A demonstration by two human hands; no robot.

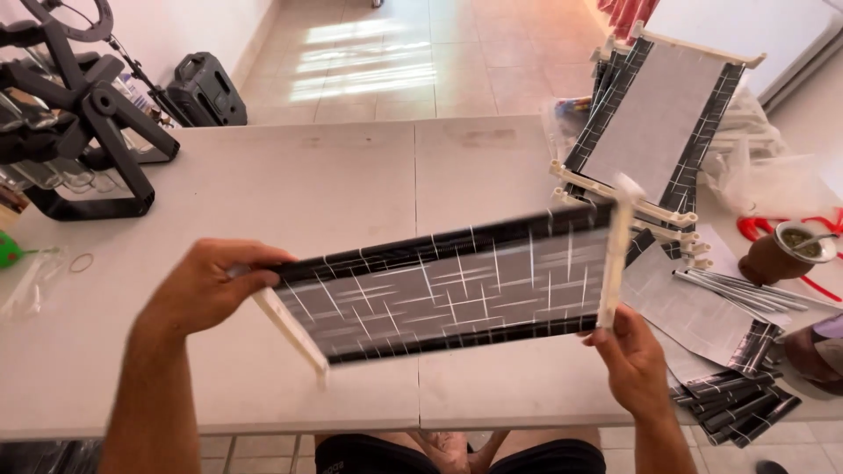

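Patterned panel (448, 285) held in both hands, stacked panels (654, 132) behind, rods (755, 290) right

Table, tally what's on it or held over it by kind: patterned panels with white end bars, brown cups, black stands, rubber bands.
Patterned panels with white end bars: 2, one held between left hand and right hand, one at the stack
Brown cup: 1
Black stand: 1
Rubber band: 1
Total: 5
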